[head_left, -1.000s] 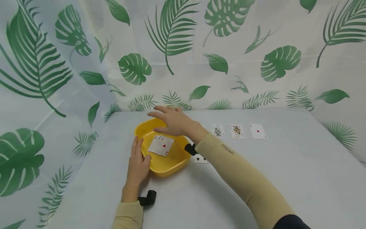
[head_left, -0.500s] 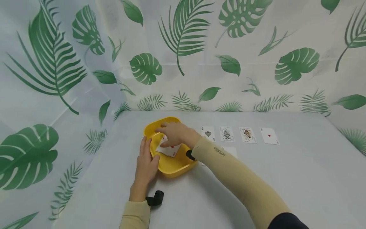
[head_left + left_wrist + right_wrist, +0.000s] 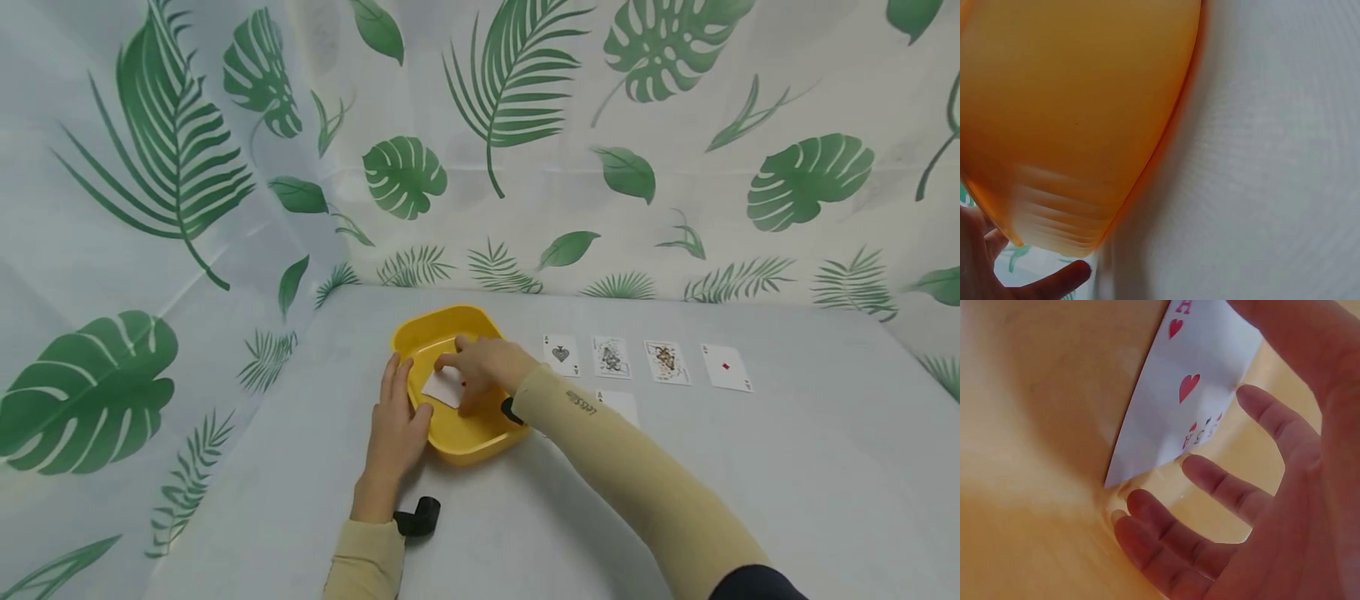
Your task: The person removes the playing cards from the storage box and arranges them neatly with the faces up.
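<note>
A yellow plastic tray (image 3: 459, 448) stands on the table in the head view. My left hand (image 3: 397, 425) rests against its left side, fingers straight along the rim and thumb at the near corner. In the left wrist view, the thumb and fingers of that hand (image 3: 985, 269) lie just outside the tray wall (image 3: 1079, 125). Inside the tray is a small stack of playing cards (image 3: 1160, 419), ace of hearts on top. My right hand (image 3: 491, 367) reaches in over it, fingers loosely spread. Its index and middle fingertips (image 3: 1194, 464) are right at the stack's edge; the thumb tip is out of frame.
Right of the tray, a row of face-up cards includes an ace of spades (image 3: 561, 356), two picture cards (image 3: 612, 357) and an ace of diamonds (image 3: 726, 367). Another card (image 3: 618, 407) lies nearer, partly behind the right sleeve (image 3: 622, 450). A leaf-patterned curtain (image 3: 525, 167) hangs behind the table.
My right hand has come down from above the tray to the cards inside, its fingers closing in around them. The left hand keeps its place on the tray. The head view has shifted left.
</note>
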`<state>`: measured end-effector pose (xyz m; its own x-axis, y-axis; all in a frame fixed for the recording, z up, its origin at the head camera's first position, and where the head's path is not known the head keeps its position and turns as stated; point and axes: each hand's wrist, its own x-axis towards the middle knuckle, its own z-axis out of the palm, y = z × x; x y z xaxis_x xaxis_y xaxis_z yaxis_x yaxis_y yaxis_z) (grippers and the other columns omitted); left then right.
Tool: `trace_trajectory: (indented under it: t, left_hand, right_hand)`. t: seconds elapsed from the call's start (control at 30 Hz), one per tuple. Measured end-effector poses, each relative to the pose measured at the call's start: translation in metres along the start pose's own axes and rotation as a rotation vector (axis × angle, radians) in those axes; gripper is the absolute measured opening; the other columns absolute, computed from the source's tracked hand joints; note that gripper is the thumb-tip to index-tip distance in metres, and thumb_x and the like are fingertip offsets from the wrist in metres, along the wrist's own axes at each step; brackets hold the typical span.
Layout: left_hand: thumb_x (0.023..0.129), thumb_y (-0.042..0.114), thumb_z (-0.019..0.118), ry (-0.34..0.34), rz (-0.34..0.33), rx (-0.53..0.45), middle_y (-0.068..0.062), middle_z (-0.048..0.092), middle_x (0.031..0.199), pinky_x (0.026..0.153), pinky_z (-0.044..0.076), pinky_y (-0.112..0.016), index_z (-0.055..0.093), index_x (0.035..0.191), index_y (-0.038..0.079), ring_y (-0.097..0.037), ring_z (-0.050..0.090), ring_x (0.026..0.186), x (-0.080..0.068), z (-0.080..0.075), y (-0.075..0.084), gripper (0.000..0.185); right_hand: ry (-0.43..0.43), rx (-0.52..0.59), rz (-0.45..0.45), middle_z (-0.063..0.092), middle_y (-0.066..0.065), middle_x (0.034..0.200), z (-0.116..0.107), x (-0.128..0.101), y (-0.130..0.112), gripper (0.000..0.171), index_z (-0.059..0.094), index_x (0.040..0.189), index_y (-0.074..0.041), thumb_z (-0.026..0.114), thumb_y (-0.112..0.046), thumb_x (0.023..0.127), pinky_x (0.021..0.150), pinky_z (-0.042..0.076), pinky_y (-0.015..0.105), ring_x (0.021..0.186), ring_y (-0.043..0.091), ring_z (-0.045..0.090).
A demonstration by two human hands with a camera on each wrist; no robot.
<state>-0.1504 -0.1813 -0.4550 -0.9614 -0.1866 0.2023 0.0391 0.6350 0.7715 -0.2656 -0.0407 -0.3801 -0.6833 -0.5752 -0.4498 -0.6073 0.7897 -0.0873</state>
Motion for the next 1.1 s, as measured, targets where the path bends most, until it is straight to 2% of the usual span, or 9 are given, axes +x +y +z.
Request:
trace_trajectory:
  t: [0.17, 0.33, 0.53, 0.73, 0.97, 1.1]
  left_hand:
    - [0.088, 0.014, 0.051, 0.009, 0.015, -0.004, -0.004, 0.014, 0.168, 0.114, 0.028, -0.057, 0.033, 0.156, 0.007, -0.036, 0.034, 0.143, 0.0002, 0.0007, -0.0009, 0.071]
    - [0.088, 0.014, 0.051, 0.009, 0.012, -0.014, -0.004, 0.013, 0.168, 0.116, 0.025, -0.055, 0.032, 0.156, 0.007, -0.033, 0.028, 0.147, 0.0008, 0.0007, -0.001, 0.071]
    - [0.088, 0.014, 0.052, 0.02, 0.003, -0.016, -0.003, 0.015, 0.167, 0.115, 0.026, -0.056, 0.034, 0.156, 0.007, -0.036, 0.03, 0.145, 0.0004, 0.0012, -0.0017, 0.07]
    - [0.087, 0.013, 0.052, 0.026, 0.008, -0.027, -0.004, 0.015, 0.167, 0.116, 0.025, -0.055, 0.035, 0.155, 0.006, -0.034, 0.027, 0.147, 0.0002, 0.0021, -0.0023, 0.07]
    - [0.089, 0.011, 0.051, 0.021, 0.013, -0.037, -0.005, 0.015, 0.167, 0.118, 0.022, -0.051, 0.034, 0.155, 0.005, -0.028, 0.023, 0.15, 0.0009, 0.0019, -0.0004, 0.069]
    - [0.09, 0.01, 0.051, 0.015, 0.003, -0.042, -0.004, 0.013, 0.168, 0.118, 0.022, -0.049, 0.033, 0.156, 0.006, -0.027, 0.022, 0.15, 0.0013, 0.0024, -0.0005, 0.069]
  right_hand:
    - [0.0, 0.054, 0.032, 0.045, 0.002, 0.133, 0.0006, 0.0018, 0.0005, 0.071, 0.051, 0.14, -0.044, 0.085, -0.042, 0.078, 0.082, 0.051, 0.041, 0.098, 0.023, 0.055]
    - [0.002, 0.051, 0.052, 0.045, 0.008, 0.137, 0.0, 0.0047, -0.0003, 0.071, 0.051, 0.139, -0.04, 0.085, -0.04, 0.077, 0.081, 0.051, 0.041, 0.096, 0.024, 0.056]
    - [0.014, -0.002, 0.049, 0.051, 0.011, 0.126, 0.0004, 0.0072, -0.0023, 0.076, 0.049, 0.143, -0.028, 0.083, -0.043, 0.076, 0.083, 0.051, 0.041, 0.096, 0.025, 0.055]
    - [0.01, 0.004, 0.049, 0.053, 0.011, 0.122, -0.0009, 0.0058, -0.0023, 0.078, 0.048, 0.143, -0.026, 0.082, -0.047, 0.076, 0.086, 0.051, 0.042, 0.096, 0.024, 0.056]
    - [0.042, 0.01, 0.008, 0.062, -0.001, 0.098, -0.0049, 0.0038, -0.002, 0.077, 0.048, 0.144, -0.024, 0.08, -0.047, 0.078, 0.084, 0.052, 0.039, 0.092, 0.02, 0.058]
    - [0.06, -0.02, -0.007, 0.064, -0.002, 0.099, -0.0092, 0.0022, -0.0043, 0.076, 0.048, 0.145, -0.023, 0.079, -0.048, 0.08, 0.084, 0.052, 0.038, 0.089, 0.02, 0.058]
